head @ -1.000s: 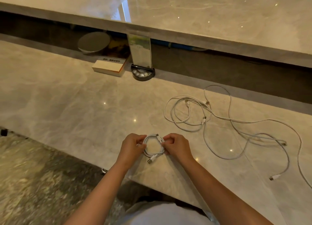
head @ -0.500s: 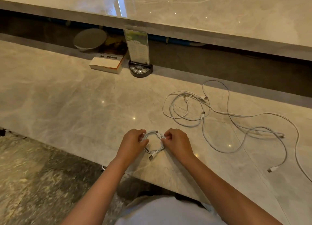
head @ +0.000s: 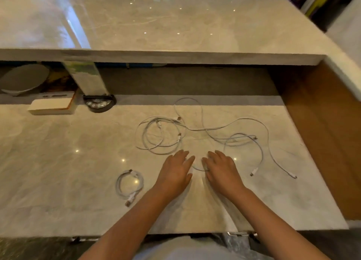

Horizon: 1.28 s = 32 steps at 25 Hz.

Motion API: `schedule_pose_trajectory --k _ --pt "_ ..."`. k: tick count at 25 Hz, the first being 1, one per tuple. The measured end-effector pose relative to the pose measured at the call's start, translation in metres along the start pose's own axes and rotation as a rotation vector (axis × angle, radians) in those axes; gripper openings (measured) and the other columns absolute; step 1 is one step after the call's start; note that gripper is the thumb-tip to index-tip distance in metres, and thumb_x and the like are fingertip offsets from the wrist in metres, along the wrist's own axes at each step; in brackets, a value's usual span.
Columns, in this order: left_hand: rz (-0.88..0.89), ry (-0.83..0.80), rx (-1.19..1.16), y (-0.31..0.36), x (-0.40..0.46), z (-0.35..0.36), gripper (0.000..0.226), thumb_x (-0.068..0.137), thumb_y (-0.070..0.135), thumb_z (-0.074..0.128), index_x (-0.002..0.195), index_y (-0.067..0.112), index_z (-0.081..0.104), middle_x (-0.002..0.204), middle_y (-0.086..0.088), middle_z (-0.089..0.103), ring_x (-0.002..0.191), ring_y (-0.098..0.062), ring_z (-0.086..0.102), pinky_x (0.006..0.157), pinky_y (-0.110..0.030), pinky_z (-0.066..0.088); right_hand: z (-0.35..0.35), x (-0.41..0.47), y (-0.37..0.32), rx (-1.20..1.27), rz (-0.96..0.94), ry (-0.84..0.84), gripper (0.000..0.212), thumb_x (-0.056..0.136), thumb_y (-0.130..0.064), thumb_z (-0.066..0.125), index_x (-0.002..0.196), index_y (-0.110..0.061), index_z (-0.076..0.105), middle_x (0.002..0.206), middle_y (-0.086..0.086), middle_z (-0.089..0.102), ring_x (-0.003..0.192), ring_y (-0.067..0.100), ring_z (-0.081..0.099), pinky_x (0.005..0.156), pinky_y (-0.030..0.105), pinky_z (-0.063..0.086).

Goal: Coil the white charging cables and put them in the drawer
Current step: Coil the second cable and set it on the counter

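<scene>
a coiled white cable (head: 130, 185) is laid flat on the marble counter (head: 58, 162), left of both hands and apart from them; its ring is roughly round, and one plug end is trailed off toward the near edge, the other tucked at the top of the ring. further back on the left, a flat white box (head: 51, 108) and a dark round base (head: 99, 103) carrying an upright stand are seen at the counter's rear edge, under a raised marble shelf (head: 175, 25). the left hand (head: 175, 172) is held palm down with fingers spread, and nothing is gripped in it. between the hands a short arc of thin cable is visible. the right hand (head: 222, 170) is likewise flattened and spread; whether the strand is pinched beneath it cannot be told, since the fingers are blurred. behind and to the right, the loose white cables (head: 205, 131) are sprawled in overlapping loops, their long run stretched left to right, with two plug ends pointed toward the near right. a brown wooden panel (head: 322, 132) bounds the counter's right side. bare counter is left open in front of the hands and at far left.
</scene>
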<state>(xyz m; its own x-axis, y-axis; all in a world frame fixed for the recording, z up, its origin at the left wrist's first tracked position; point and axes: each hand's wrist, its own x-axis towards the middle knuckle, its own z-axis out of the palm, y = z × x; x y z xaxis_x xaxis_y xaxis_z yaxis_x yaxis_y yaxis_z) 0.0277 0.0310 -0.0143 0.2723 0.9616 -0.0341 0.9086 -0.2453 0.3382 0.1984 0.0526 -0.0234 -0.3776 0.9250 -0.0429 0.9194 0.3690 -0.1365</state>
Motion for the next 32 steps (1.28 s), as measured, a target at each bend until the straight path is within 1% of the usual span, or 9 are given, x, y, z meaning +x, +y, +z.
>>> schedule_pose_trajectory --k 3,5,7,8,13,18,21,26,32 --pt "0.048 -0.141 0.116 0.015 0.018 0.025 0.051 0.09 0.027 0.05 0.138 0.016 0.038 0.146 -0.012 0.037 0.135 -0.027 0.032 0.107 -0.039 0.025 0.007 -0.012 0.021 -0.014 0.004 0.004 0.038 0.062 -0.012 0.077 0.098 -0.018 0.068 0.106 0.008 0.069 0.098 0.03 0.065 0.074 0.043 0.053" --pt "0.102 -0.142 0.099 0.018 0.024 0.03 0.029 0.077 0.019 0.06 0.105 0.012 0.062 0.108 -0.012 0.062 0.101 -0.03 0.057 0.08 -0.035 0.04 0.007 -0.012 0.023 0.028 -0.032 0.014 0.021 0.06 -0.008 0.074 0.078 -0.016 0.067 0.082 0.004 0.068 0.077 0.027 0.064 0.065 0.035 0.051" --pt "0.166 -0.129 0.113 0.016 0.03 0.027 0.01 0.063 0.013 0.07 0.07 0.013 0.064 0.069 -0.005 0.061 0.064 -0.025 0.059 0.055 -0.03 0.041 0.005 -0.01 0.028 0.085 -0.081 0.026 0.012 0.064 -0.006 0.068 0.067 -0.014 0.06 0.067 0.001 0.06 0.067 0.024 0.058 0.063 0.033 0.046" --pt "0.181 -0.129 0.113 0.014 0.032 0.024 0.008 0.063 0.013 0.07 0.065 0.013 0.063 0.063 -0.004 0.059 0.057 -0.024 0.058 0.05 -0.03 0.043 0.004 -0.01 0.031 0.127 -0.104 0.032 0.01 0.068 -0.007 0.066 0.067 -0.014 0.059 0.067 0.001 0.059 0.066 0.024 0.057 0.065 0.034 0.047" --pt "0.108 0.041 -0.276 0.025 0.038 -0.026 0.014 0.091 0.018 0.052 0.096 0.011 0.063 0.089 -0.005 0.064 0.081 -0.018 0.057 0.072 -0.033 0.046 -0.041 -0.003 0.039 0.486 -0.021 0.106 0.008 0.089 -0.018 0.055 0.091 -0.013 0.061 0.089 0.001 0.063 0.084 0.017 0.055 0.073 0.031 0.045" --pt "0.048 0.268 -0.403 0.015 0.065 -0.093 0.016 0.087 0.014 0.061 0.1 0.01 0.069 0.091 0.002 0.066 0.085 -0.009 0.058 0.078 -0.021 0.043 -0.134 0.023 0.047 0.929 0.151 0.3 0.009 0.089 -0.01 0.057 0.082 -0.016 0.059 0.074 -0.008 0.065 0.07 -0.002 0.062 0.065 0.015 0.051" --pt "-0.068 0.126 -0.494 0.003 0.072 -0.106 0.015 0.087 0.014 0.061 0.098 0.012 0.07 0.089 0.004 0.067 0.085 -0.009 0.063 0.08 -0.02 0.048 -0.167 0.031 0.046 1.13 0.199 0.368 0.009 0.092 -0.009 0.051 0.089 -0.009 0.059 0.074 -0.001 0.067 0.066 0.003 0.065 0.061 0.018 0.056" --pt "-0.084 -0.079 -0.369 -0.011 0.066 -0.094 0.014 0.088 0.014 0.058 0.09 0.013 0.072 0.086 0.0 0.07 0.077 -0.005 0.061 0.074 -0.023 0.05 -0.186 0.042 0.046 1.358 0.339 0.486 0.014 0.095 -0.013 0.046 0.09 -0.013 0.06 0.074 0.002 0.066 0.065 0.006 0.065 0.059 0.021 0.056" --pt "-0.345 0.076 -1.274 0.028 0.072 -0.151 0.018 0.092 0.012 0.05 0.093 0.006 0.068 0.079 -0.004 0.075 0.078 -0.012 0.072 0.067 -0.018 0.057 -0.178 0.045 0.052 1.461 0.473 0.426 0.012 0.095 -0.015 0.047 0.099 -0.011 0.058 0.088 0.007 0.069 0.071 0.011 0.068 0.058 0.021 0.057"
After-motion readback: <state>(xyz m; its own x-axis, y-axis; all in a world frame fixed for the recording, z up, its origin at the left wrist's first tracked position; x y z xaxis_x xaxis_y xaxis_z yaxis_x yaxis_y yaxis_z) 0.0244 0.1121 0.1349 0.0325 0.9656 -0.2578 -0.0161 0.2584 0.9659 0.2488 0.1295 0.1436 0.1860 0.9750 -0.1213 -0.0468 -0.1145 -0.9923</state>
